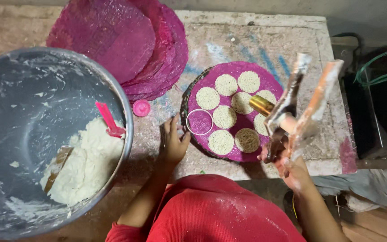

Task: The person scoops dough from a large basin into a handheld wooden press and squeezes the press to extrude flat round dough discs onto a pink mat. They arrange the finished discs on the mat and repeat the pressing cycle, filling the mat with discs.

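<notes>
Right hand point(287, 163) is wrapped tight round the press point(292, 107) handles, left hand point(174, 142) fingers spread loose, touching the white ring point(199, 121) on the pink mat point(236, 71)'s left side.

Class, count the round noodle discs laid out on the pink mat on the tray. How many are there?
8 noodle discs on the pink mat: two at the top, three across the middle, one at the right edge, two at the bottom. The press may hide more.

A flour-dusted metal press point(292, 107) tilts, brass barrel low, above a round pink mat point(240, 154) bearing noodle discs.
</notes>
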`<state>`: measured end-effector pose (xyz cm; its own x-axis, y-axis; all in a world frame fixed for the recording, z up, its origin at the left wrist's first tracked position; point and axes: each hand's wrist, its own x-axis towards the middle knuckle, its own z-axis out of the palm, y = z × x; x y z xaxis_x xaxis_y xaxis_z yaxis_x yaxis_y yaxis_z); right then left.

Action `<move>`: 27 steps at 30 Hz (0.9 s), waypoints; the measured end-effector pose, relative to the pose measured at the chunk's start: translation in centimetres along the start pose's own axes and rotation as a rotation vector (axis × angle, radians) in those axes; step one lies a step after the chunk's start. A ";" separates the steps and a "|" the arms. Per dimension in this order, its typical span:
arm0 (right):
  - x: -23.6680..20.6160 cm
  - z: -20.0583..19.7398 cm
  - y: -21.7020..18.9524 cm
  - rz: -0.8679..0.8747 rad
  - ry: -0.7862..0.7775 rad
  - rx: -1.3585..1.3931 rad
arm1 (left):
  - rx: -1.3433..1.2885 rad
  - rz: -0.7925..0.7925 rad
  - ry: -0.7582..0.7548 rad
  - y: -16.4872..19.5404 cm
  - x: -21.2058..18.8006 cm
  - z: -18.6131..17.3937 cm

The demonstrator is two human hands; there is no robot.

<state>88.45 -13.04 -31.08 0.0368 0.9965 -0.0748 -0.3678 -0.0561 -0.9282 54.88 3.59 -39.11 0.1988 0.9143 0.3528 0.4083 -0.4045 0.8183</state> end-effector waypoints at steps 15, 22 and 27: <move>0.9 2.9 -0.2 0.054 0.006 -0.206 | 0.059 -0.199 -0.126 -0.3 4.3 0.1; 2.7 2.5 -0.2 0.223 -0.099 -0.323 | -0.291 -0.250 -0.169 0.6 7.2 -0.5; 6.8 3.4 -2.0 0.782 -0.398 -0.391 | -1.781 -0.511 -0.302 4.3 10.2 -1.2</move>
<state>86.32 -5.98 -28.52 -0.4322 0.6126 -0.6618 0.1843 -0.6584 -0.7298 57.56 11.15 -31.45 0.5846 0.8106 0.0348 -0.7732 0.5436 0.3266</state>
